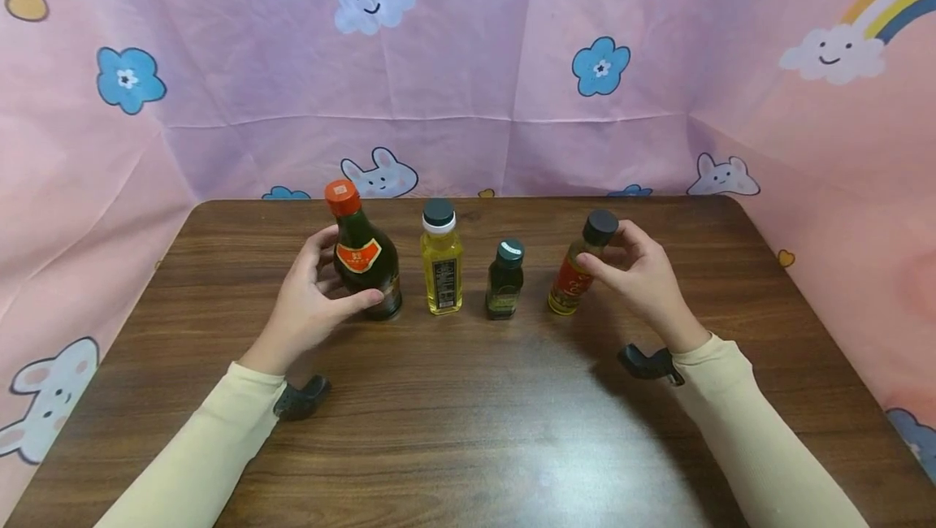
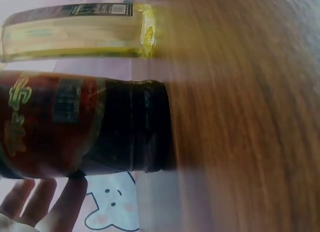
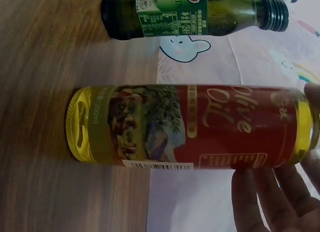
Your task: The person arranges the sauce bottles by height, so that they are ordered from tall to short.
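My left hand is wrapped around a dark sauce bottle with an orange-red cap, thumb across its front and fingers behind. That bottle leans slightly, cap to the left; the left wrist view shows its red label and black base. On the right, my right hand holds an olive oil bottle by its upper part between thumb and fingers. Its label is red, its cap black, and it tilts with the cap toward the right. Whether either base touches the table is hard to tell.
Between the two held bottles stand a clear bottle of yellow oil with a dark cap and a small dark green bottle. The brown wooden table ends at a pink patterned cloth behind and at the sides.
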{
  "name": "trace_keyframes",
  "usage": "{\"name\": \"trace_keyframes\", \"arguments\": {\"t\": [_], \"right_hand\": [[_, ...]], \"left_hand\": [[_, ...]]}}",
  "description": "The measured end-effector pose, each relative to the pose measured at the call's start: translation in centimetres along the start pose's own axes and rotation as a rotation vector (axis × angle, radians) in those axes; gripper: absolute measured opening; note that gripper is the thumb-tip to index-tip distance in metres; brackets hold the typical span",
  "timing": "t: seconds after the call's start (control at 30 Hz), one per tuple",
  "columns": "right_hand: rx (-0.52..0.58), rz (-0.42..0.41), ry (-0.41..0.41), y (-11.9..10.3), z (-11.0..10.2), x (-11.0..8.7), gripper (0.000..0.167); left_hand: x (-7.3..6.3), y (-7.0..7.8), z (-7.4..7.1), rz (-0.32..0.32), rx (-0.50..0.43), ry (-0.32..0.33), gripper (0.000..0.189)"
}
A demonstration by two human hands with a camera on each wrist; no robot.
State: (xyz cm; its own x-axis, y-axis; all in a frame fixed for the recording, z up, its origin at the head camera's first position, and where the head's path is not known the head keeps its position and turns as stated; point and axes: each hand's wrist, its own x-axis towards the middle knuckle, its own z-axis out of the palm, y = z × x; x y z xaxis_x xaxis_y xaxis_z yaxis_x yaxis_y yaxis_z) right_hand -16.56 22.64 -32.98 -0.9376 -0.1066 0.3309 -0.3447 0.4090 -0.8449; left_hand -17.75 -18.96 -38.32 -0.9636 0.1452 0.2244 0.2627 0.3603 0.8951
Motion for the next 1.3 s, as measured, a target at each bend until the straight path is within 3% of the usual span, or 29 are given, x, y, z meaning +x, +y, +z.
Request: {"name": "trace_keyframes", "arguments": {"t": [0.23, 0.47, 1.0, 1.3], "right_hand": [[-0.026, -0.01, 0.047, 3.3, 0.2, 0.3, 0.03], [-0.04, 0.019, 0.042, 2.8, 0.2, 0.2, 0.029], [0.038, 0.039, 0.011, 3.1, 0.3, 0.1, 0.03], [0.042, 0.027, -0.008, 0.5, 1.1, 0.0, 0.027]], "left_hand": [[0.0, 0.4, 0.6, 0.011, 0.066, 0.035, 0.099], [0.0, 0.8, 0.9, 0.015, 0.148, 0.08, 0.097], [-0.1, 1.0, 1.7, 0.03, 0.122, 0.138, 0.092], [0.3, 0.4, 0.6, 0.008, 0.125, 0.183, 0.09]]}}
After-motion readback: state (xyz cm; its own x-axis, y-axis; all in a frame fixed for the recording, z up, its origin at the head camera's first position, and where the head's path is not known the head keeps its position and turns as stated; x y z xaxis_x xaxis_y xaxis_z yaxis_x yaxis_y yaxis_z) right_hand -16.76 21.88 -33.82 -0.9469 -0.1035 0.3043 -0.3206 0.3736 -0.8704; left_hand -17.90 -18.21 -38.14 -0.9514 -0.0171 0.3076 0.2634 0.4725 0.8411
